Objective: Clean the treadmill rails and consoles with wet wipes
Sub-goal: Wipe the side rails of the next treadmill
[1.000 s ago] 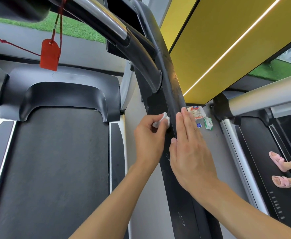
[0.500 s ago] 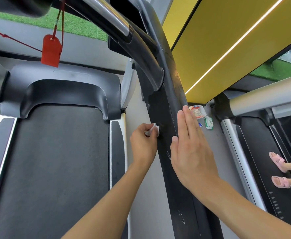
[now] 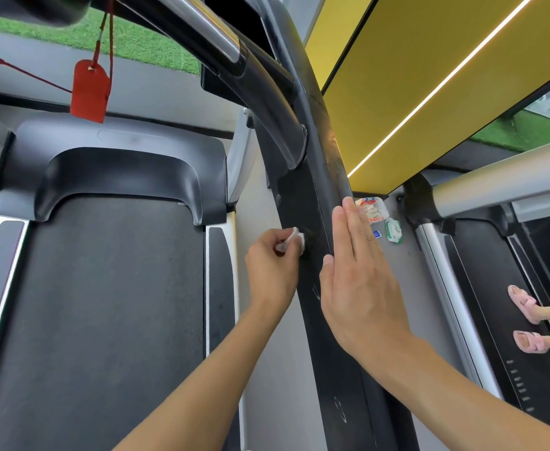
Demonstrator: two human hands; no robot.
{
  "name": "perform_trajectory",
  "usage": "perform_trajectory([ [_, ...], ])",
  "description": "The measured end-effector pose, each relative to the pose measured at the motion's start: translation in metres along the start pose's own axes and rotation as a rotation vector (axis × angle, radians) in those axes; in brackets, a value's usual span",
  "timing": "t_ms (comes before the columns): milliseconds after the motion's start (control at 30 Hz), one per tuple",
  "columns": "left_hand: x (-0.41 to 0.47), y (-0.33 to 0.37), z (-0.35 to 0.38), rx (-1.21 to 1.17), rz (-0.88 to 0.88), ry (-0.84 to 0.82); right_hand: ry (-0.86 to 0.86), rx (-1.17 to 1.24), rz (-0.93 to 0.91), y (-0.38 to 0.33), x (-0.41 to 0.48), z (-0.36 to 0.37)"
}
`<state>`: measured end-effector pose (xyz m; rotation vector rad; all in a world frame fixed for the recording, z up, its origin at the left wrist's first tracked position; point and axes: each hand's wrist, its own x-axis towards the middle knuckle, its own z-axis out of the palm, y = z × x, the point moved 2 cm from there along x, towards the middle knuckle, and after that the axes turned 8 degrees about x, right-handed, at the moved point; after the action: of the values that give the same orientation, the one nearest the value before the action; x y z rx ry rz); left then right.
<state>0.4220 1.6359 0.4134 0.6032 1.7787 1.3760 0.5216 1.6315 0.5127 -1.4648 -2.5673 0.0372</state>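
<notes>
A black treadmill rail [image 3: 329,336] runs from the bottom centre up to the console. My left hand [image 3: 272,268] pinches a small white wet wipe [image 3: 294,239] and holds it against the rail's left face. My right hand [image 3: 359,281] lies flat with straight fingers on the rail's top, just right of the wipe. A curved black and silver handlebar [image 3: 254,79] joins the rail above my hands.
The treadmill belt [image 3: 104,320] and its motor cover [image 3: 117,170] fill the left. A red safety tag [image 3: 88,91] hangs from a cord. Wipe packets [image 3: 392,231] lie on the grey floor past the rail. Another person's feet in pink sandals [image 3: 527,323] stand on the neighbouring treadmill at right.
My left hand slid the wipe from the rail's top edge down onto its left face. My right hand stayed flat on the rail.
</notes>
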Motion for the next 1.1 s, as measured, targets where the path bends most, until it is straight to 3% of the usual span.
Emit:
perform_trajectory([
  [533, -0.016, 0.038, -0.006, -0.105, 0.184, -0.042, -0.02, 0.008, -0.005, 0.001, 0.0, 0.001],
  [867, -0.027, 0.03, -0.011, -0.003, 0.125, -0.031, -0.058, 0.076, 0.011, -0.004, -0.002, -0.009],
  [967, -0.033, 0.03, -0.01, 0.003, 0.156, -0.055, -0.032, 0.116, 0.057, -0.004, -0.022, -0.021],
  [1100, -0.023, 0.017, -0.009, 0.042, 0.106, -0.055, -0.068, 0.066, -0.013, 0.0, -0.059, -0.014],
])
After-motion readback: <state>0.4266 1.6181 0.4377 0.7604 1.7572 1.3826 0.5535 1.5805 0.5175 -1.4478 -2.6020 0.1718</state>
